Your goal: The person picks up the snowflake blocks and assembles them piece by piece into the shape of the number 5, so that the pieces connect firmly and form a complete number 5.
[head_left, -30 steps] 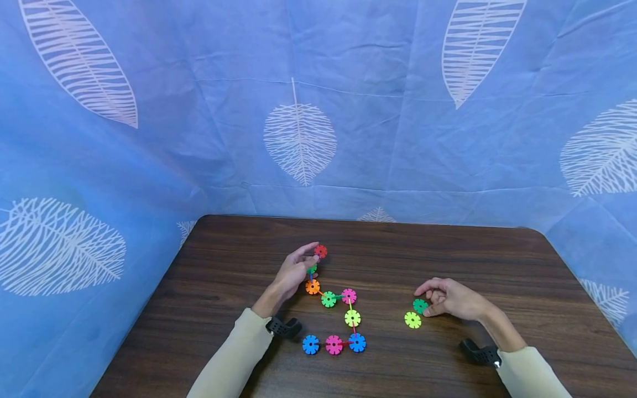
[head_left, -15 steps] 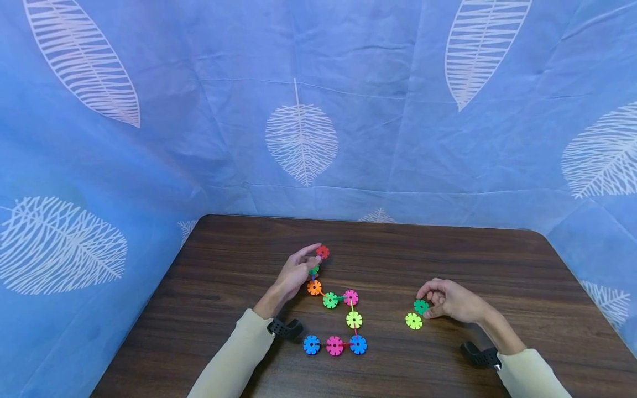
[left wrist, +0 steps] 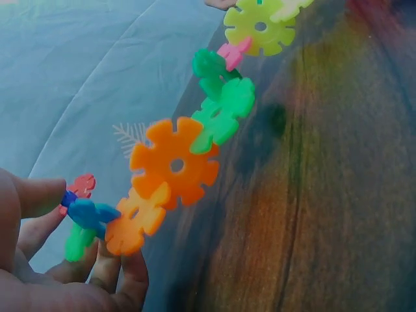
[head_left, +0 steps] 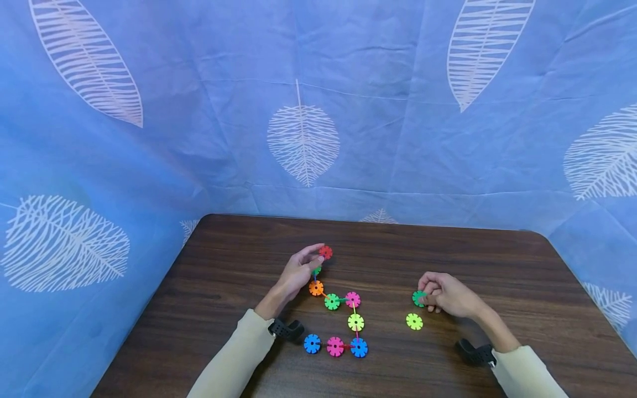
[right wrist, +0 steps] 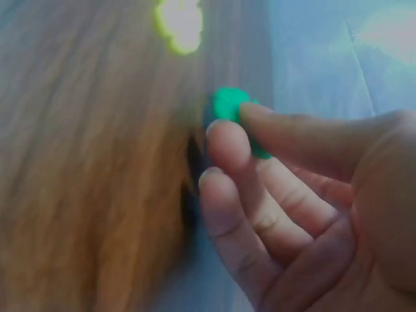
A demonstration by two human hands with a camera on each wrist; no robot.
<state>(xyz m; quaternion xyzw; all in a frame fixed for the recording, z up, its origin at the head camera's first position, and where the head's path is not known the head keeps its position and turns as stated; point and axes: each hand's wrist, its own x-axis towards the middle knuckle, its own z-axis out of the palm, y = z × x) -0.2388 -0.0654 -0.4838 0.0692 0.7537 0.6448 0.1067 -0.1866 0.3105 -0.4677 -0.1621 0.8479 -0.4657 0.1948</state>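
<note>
A chain of notched plastic discs, joined slot to slot, zigzags across the table. My left hand [head_left: 294, 275] pinches its far end between thumb and fingers, near a red disc [head_left: 325, 252]. In the left wrist view a blue disc [left wrist: 90, 213] sits by the thumb, followed by orange discs [left wrist: 175, 164] and green ones. The near end of the chain has a pink disc [head_left: 335, 346] between two blue ones. My right hand [head_left: 450, 294] pinches a loose green disc [right wrist: 232, 104] between thumb and fingers, raised over the table in the right wrist view.
One loose yellow disc [head_left: 414, 321] lies on the dark wooden table [head_left: 239, 243], just in front of the right hand. A blue cloth [head_left: 378, 143] with white leaf prints hangs behind the table and at its sides. Both wrists wear black straps [head_left: 286, 330].
My right hand has picked up the green disc from beside the yellow one and moved it slightly away from it. The left hand keeps its hold on the chain.
</note>
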